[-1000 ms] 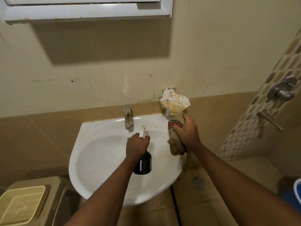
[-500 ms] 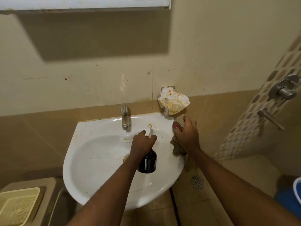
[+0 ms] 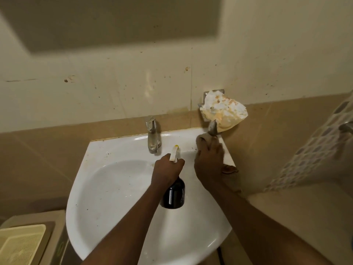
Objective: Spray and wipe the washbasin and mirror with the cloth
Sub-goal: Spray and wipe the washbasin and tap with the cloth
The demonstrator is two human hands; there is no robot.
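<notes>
1. Head view: the left hand (image 3: 168, 170) is wrapped tight around the neck of a dark spray bottle (image 3: 173, 195), held over the bowl of the washbasin (image 3: 114, 188), its pale nozzle (image 3: 174, 153) aimed at the back ledge just right of the tap (image 3: 152, 137).
2. The right hand (image 3: 209, 163) is closed on a bunched brown cloth (image 3: 205, 139), pressing it onto the washbasin's back right corner, just below a stained wall holder (image 3: 223, 109).
3. The step in hand looks like wiping the basin rim, with the spray at the ready.
4. The next move probably calls for sweeping the cloth along the back ledge toward the tap, then down into the speckled bowl.
5. The mirror is out of view and seemingly not yet tackled.
</notes>
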